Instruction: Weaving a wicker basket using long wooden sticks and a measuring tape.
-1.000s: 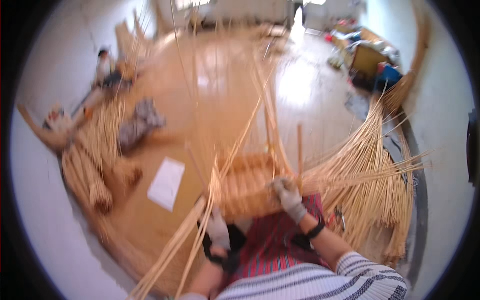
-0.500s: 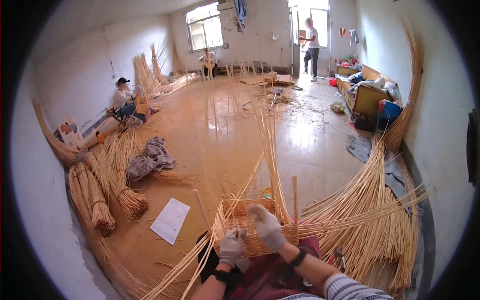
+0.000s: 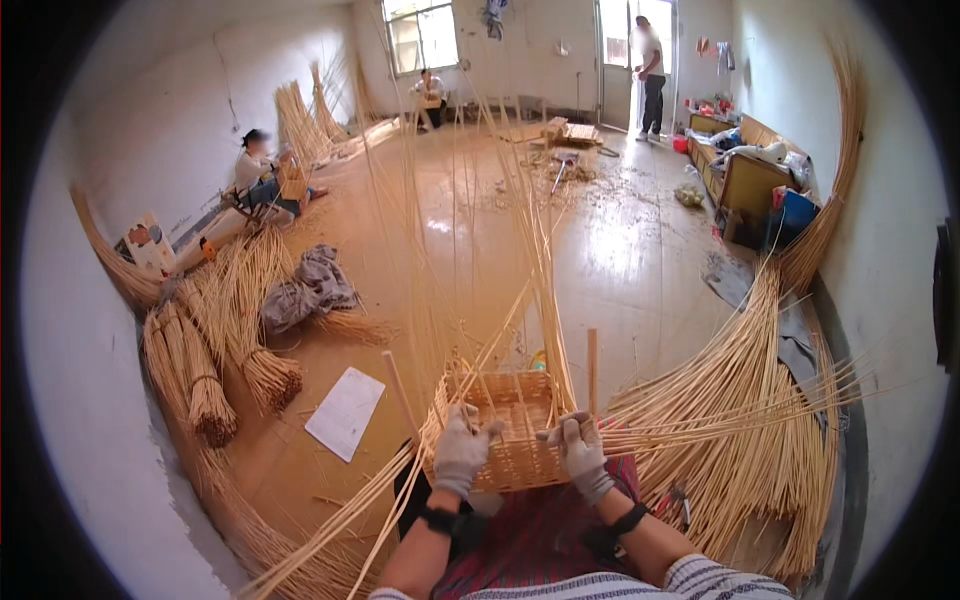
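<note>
White rectangular sheet (image 3: 345,415) is laid flat on the floor at left; its marks are too small to be read. White panel printed with orange and dark shapes (image 3: 150,243) is propped by the left wall; any lettering can't be made out.

Surface/room: shiny tan-grey floor (image 3: 650,310) is littered with straw-coloured offcuts, mostly mid-room. Pale plastered walls (image 3: 90,400), window and lit doorway at the far end. Two co-workers are seated, one along the left wall, one under the window; another person is framed by the doorway. Tied bundles of thin straw-coloured rods (image 3: 190,375) are stacked at left beside a crumpled grey cloth (image 3: 310,290). Wide fan of loose pale rods (image 3: 740,420) is spread at right, red-handled pliers (image 3: 680,505) near its lower left edge.

Grip: rectangular basket of woven pale strips (image 3: 510,465) is positioned in front of the torso, above the lap, flanked by two upright wooden sticks (image 3: 592,370), long strands trailing both sides. Left hand in whitish knit glove (image 3: 462,455) is placed at the near left wall, fingers bent, thumb apart; whether anything is gripped can't be told. Right hand, same glove type (image 3: 582,455), is closed over the near right corner, fingers curled on the rim
</note>
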Demonstrator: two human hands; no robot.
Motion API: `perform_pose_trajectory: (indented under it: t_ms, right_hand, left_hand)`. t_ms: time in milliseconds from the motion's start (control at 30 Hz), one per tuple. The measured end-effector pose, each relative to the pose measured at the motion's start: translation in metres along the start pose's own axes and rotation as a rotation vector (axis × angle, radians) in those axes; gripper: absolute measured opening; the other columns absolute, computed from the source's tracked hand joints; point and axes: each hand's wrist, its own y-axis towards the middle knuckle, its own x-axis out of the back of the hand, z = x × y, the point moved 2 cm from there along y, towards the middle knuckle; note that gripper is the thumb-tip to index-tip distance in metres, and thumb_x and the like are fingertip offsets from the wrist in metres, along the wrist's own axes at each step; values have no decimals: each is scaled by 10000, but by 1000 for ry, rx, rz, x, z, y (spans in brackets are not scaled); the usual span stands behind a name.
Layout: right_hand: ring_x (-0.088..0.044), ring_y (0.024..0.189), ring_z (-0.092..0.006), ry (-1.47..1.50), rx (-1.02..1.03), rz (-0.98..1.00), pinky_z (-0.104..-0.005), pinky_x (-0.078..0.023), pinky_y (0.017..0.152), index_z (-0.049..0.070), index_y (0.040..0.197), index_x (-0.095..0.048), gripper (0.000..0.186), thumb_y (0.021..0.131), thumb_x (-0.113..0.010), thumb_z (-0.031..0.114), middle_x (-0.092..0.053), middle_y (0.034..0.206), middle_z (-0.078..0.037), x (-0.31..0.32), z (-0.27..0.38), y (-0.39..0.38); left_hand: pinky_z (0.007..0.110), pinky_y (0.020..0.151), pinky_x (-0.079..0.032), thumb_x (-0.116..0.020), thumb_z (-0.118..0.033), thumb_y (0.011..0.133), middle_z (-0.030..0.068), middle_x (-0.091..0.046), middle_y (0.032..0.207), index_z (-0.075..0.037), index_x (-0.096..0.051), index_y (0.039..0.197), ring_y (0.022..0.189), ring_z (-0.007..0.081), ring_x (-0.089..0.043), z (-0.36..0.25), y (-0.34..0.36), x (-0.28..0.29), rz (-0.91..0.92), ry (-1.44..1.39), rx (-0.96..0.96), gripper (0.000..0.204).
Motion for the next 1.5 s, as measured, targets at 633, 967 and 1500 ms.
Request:
perform_pose_trajectory:
  t_ms: [633,967,1500]
  right_hand:
    - [-681,834,-98,-7,-69,-52,-228,-502,573,115,1172,-617,102,1108,-547,154,-723,955,-29,29,-14,3]
    - [-634,781,-72,-35,-62,-68,-220,-516,608,100,1147,-617,93,1091,-556,142,-740,984,-35,30,-12,5]
    - [-715,927,-119,-142,64,-34,-255,-565,704,78,1187,-614,126,1096,-577,155,-748,1014,-52,40,-29,6]
  left_hand:
    - [422,819,-557,-603,-353,1077,218,-735,1134,-56,-614,1293,959,363,-732,-20,-25,-64,324,-53,-151,367]
    - [420,855,-547,-598,-305,1082,224,-728,1055,-41,-634,1211,997,384,-722,-23,-22,-66,324,-128,-94,296]
    - [437,908,-539,-548,-254,1097,247,-708,1136,-39,-617,1282,1070,409,-696,-18,-25,-76,274,-148,-181,291]
